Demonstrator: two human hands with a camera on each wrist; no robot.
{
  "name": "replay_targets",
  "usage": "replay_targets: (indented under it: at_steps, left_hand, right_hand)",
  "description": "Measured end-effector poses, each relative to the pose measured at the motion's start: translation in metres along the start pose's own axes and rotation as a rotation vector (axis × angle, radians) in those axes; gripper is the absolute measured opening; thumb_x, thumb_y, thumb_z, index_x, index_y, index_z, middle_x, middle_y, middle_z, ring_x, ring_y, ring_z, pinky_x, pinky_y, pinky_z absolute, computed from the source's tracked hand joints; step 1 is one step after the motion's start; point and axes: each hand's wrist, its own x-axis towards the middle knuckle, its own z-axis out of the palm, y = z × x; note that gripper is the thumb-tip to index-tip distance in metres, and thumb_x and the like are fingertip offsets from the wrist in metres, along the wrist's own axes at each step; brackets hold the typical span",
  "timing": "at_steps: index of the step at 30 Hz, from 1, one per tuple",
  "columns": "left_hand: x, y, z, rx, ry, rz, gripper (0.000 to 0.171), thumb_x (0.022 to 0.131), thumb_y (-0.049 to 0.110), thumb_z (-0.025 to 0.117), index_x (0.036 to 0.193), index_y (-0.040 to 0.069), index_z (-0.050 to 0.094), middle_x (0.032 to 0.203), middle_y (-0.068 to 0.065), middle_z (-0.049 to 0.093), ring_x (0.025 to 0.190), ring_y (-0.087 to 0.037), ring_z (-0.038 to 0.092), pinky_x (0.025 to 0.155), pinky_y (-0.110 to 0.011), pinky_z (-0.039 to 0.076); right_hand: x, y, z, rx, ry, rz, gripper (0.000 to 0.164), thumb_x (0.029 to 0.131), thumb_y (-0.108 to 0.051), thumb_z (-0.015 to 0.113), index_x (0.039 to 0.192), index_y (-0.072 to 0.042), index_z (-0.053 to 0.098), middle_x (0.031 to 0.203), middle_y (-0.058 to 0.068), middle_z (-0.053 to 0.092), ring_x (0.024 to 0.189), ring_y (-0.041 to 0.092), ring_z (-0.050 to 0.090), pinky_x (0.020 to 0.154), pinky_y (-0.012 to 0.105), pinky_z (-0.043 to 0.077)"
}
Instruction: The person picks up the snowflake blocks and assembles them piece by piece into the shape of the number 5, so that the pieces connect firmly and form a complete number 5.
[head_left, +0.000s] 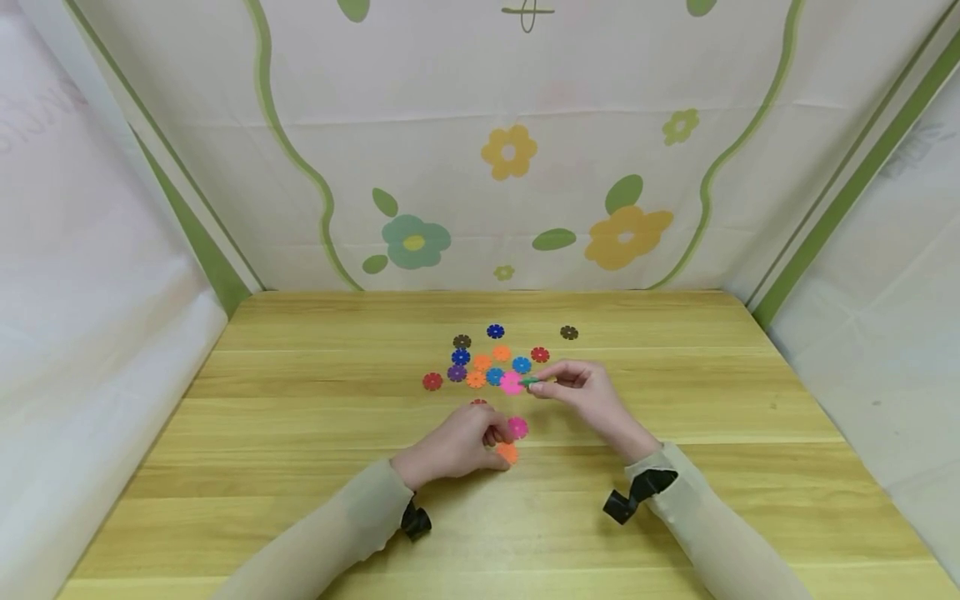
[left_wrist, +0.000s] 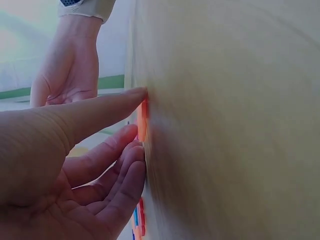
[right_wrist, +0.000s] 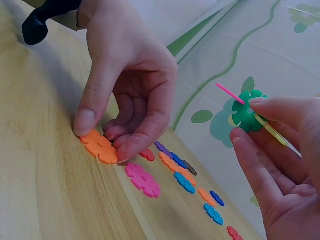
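My right hand (head_left: pixel 588 396) pinches a green flower-shaped plastic disc (right_wrist: pixel 242 118) between thumb and fingertips, held above the table. A pink disc (right_wrist: pixel 230 93) and a yellow disc (right_wrist: pixel 271 131), both seen edge-on in the right wrist view, are joined to the green one. Down at the tabletop, my left hand (head_left: pixel 459 442) grips an orange disc (right_wrist: pixel 99 147) by its edges, thumb on one side and a finger on the other. Just beyond that disc lies a loose pink disc (head_left: pixel 518 428). A red disc (head_left: pixel 478 403) is partly hidden behind the left hand.
Several more discs lie scattered beyond the hands, among them a red one (head_left: pixel 432 382), a dark blue one (head_left: pixel 496 332) and a brown one (head_left: pixel 569 332). The wooden table (head_left: pixel 540 533) ends at a flower-printed cloth wall (head_left: pixel 450 150), with cloth on both sides.
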Motion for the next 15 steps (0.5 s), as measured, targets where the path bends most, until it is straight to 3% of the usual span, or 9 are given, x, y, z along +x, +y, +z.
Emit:
replay_targets:
  at_steps: [15]
  left_hand:
    - [0.0022, -0.0017, -0.0002, -0.062, -0.012, -0.033, 0.026, 0.078, 0.012, 0.091, 0.095, 0.011, 0.071, 0.086, 0.008, 0.063, 0.079, -0.008, 0.058, 0.073, -0.023, 0.053]
  right_hand:
    - [-0.0008, -0.0007, 0.0007, 0.022, -0.008, 0.003, 0.024, 0.09, -0.011, 0.08, 0.108, 0.004, 0.072, 0.105, 0.017, 0.073, 0.093, 0.032, 0.072, 0.09, 0.056, 0.055]
